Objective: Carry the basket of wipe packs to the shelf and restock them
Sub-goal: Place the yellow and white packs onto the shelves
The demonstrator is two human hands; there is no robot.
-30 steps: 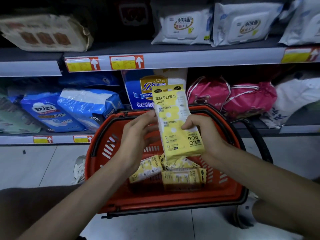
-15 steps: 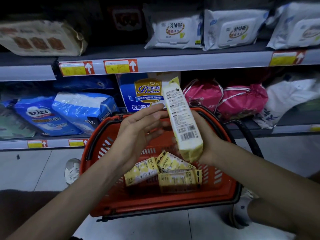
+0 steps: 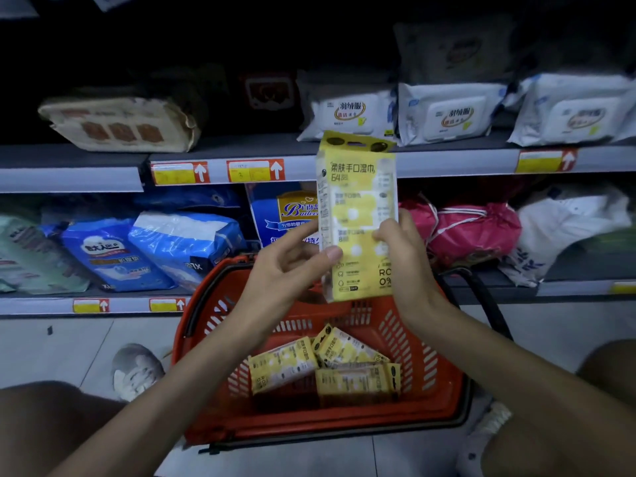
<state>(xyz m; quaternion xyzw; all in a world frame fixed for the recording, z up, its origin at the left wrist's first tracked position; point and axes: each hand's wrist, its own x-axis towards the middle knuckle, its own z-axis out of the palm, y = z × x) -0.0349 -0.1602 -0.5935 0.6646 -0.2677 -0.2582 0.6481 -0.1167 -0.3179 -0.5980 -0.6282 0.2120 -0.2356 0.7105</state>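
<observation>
The person is holding one yellow wipe pack (image 3: pixel 358 215) upright above the red basket (image 3: pixel 444 401), printed face toward the camera. The left hand (image 3: pixel 289 270) is pinching the pack's left edge, thumb on the front and fingers behind. The right hand (image 3: pixel 402 259) is gripping the right edge the same way, fingertips curling onto the front. The basket is sitting on the floor just below the hands and in front of the shelf (image 3: pixel 447 161), with several more yellow packs (image 3: pixel 330 366) lying loose in its bottom.

The step in hand looks like checking the pack's facing before placing it. To do it well, the person should be keeping the label forward and the hang tab up, as it is now, and holding by the edges so the soft pack is not creasing. The white wipe packs (image 3: pixel 451 113) are sitting on the shelf above the basket; the bare shelf stretch left of them seems the likeliest slot, though the dim light is making that hard to confirm. One hand could be freed to steady neighbouring stock while the other slides the pack in.
</observation>
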